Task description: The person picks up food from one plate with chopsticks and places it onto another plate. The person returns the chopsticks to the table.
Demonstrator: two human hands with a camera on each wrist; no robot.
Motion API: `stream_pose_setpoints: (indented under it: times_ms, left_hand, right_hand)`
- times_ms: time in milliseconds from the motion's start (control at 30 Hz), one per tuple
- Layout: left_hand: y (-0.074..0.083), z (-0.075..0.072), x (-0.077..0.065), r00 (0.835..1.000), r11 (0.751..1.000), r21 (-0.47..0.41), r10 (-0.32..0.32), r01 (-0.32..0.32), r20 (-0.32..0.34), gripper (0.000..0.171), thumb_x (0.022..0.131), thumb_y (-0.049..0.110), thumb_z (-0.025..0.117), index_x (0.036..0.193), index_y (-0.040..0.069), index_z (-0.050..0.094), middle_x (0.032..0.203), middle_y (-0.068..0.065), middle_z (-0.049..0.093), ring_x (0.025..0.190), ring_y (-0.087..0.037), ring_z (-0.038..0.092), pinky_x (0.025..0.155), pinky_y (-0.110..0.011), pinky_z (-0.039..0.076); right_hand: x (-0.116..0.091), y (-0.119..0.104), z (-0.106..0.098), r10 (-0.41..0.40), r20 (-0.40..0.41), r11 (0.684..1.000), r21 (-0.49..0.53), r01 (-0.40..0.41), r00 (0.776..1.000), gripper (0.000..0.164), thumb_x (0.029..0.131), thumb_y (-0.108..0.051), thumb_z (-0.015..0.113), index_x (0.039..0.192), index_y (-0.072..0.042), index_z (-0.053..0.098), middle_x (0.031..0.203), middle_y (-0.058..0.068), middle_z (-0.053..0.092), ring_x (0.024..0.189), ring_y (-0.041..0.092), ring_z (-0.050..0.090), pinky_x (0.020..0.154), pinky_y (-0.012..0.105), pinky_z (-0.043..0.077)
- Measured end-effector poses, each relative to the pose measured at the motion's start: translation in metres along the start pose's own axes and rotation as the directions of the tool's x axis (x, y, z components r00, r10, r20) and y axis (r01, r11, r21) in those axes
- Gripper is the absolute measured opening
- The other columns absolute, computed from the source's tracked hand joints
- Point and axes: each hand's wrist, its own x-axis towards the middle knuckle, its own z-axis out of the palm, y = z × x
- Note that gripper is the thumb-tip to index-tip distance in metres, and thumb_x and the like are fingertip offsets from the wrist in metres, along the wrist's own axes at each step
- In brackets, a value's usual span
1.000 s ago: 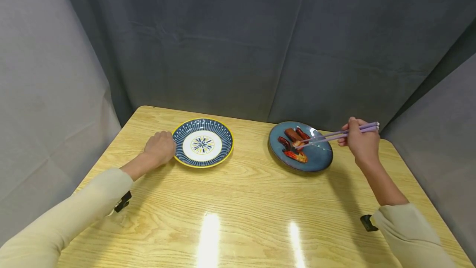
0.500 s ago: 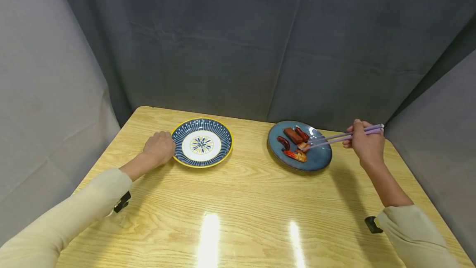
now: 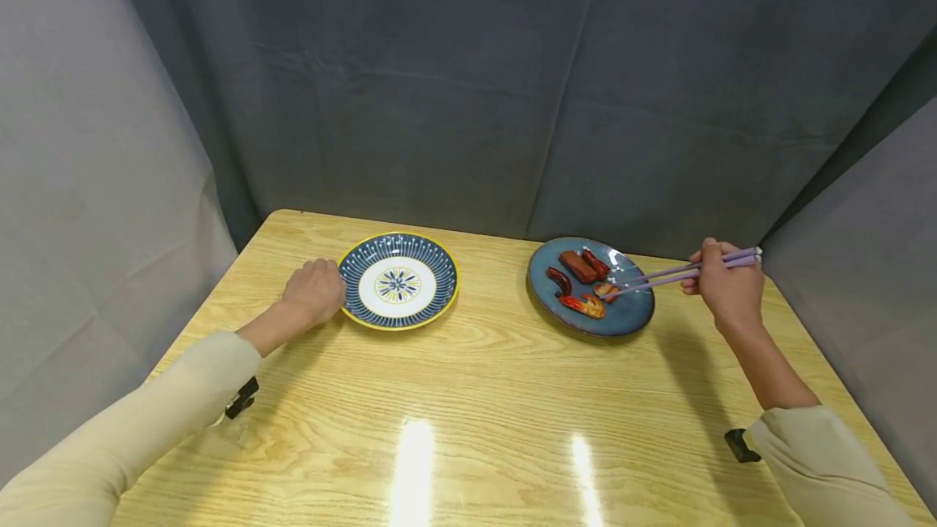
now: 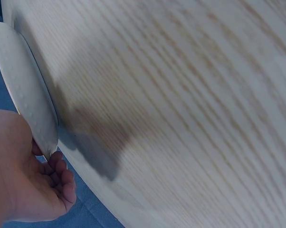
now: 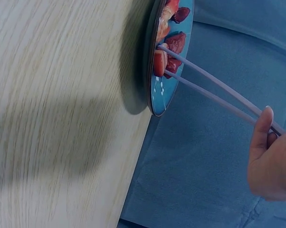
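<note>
My left hand point(image 3: 315, 293) grips the left rim of a white plate point(image 3: 398, 317) with a blue patterned border and yellow edge; in the left wrist view the fingers point(image 4: 62, 178) curl at its rim. My right hand point(image 3: 730, 287) holds a pair of purple chopsticks point(image 3: 677, 273). Their tips reach over a blue plate point(image 3: 631, 315), at a small orange-and-white food piece point(image 3: 605, 290). Near that piece lie a shrimp point(image 3: 583, 306), a brown block of food point(image 3: 577, 266) and two dark red glossy pieces. Whether the tips pinch the piece is unclear.
Both plates stand near the far edge of a wooden table point(image 3: 476, 397), with a gap between them. A dark curtain point(image 3: 410, 88) hangs behind, and grey cloth point(image 3: 95, 185) hangs at the sides.
My right hand and the chopsticks have shifted to the right. The small orange-and-white piece has moved right with the tips, away from the brown block. My left hand stays at the plate rim.
</note>
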Motion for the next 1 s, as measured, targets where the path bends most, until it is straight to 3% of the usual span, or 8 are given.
stream_pose_setpoints:
  times_ms: [233,433,700,900,1000]
  left_hand:
    - [0.0,0.0,0.0,1.0,1.0,-0.002,-0.006,0.006,0.001,0.029,0.102,0.015,0.04,0.1,-0.012,0.05,0.085,-0.017,0.047,0.082,-0.032,0.051,0.071,-0.045,0.048]
    - [0.0,0.001,0.0,1.0,1.0,-0.009,-0.013,0.013,0.001,0.029,0.101,0.015,0.039,0.102,-0.012,0.051,0.086,-0.017,0.048,0.083,-0.032,0.051,0.072,-0.046,0.049]
    - [0.0,0.003,0.001,1.0,1.0,-0.004,-0.009,0.009,-0.009,0.029,0.101,0.015,0.039,0.102,-0.012,0.051,0.088,-0.018,0.049,0.084,-0.033,0.052,0.073,-0.047,0.049]
    - [0.0,0.002,0.0,1.0,1.0,0.009,-0.006,0.006,-0.002,0.03,0.102,0.015,0.039,0.103,-0.012,0.051,0.087,-0.018,0.048,0.083,-0.033,0.051,0.072,-0.046,0.049]
    - [0.0,0.002,0.001,1.0,1.0,0.012,-0.008,0.008,0.004,0.03,0.102,0.016,0.038,0.103,-0.011,0.051,0.087,-0.017,0.048,0.083,-0.032,0.051,0.072,-0.046,0.048]
  right_hand:
    - [0.0,0.002,-0.001,0.0,-0.024,0.998,-0.064,-0.001,1.0,0.04,0.105,-0.029,0.044,0.08,-0.004,0.063,0.058,0.0,0.063,0.046,0.007,0.062,0.046,0.023,0.051]
    - [-0.002,0.004,-0.004,0.001,-0.01,1.0,-0.017,-0.001,1.0,0.039,0.105,-0.027,0.046,0.086,0.004,0.061,0.058,0.002,0.063,0.046,0.008,0.063,0.045,0.023,0.051]
    - [-0.008,0.002,-0.008,-0.008,0.013,1.0,0.028,0.007,1.0,0.038,0.105,-0.027,0.048,0.088,0.005,0.059,0.062,0.001,0.063,0.049,0.008,0.064,0.047,0.022,0.052]
    - [-0.011,-0.002,-0.006,-0.031,-0.022,0.999,0.035,0.031,0.999,0.038,0.104,-0.029,0.05,0.08,-0.003,0.063,0.061,0.0,0.062,0.048,0.007,0.063,0.046,0.022,0.051]
    - [-0.013,-0.002,-0.004,-0.051,-0.03,0.997,0.048,0.052,0.998,0.038,0.104,-0.03,0.052,0.079,-0.002,0.064,0.062,0.002,0.062,0.048,0.007,0.063,0.046,0.022,0.051]
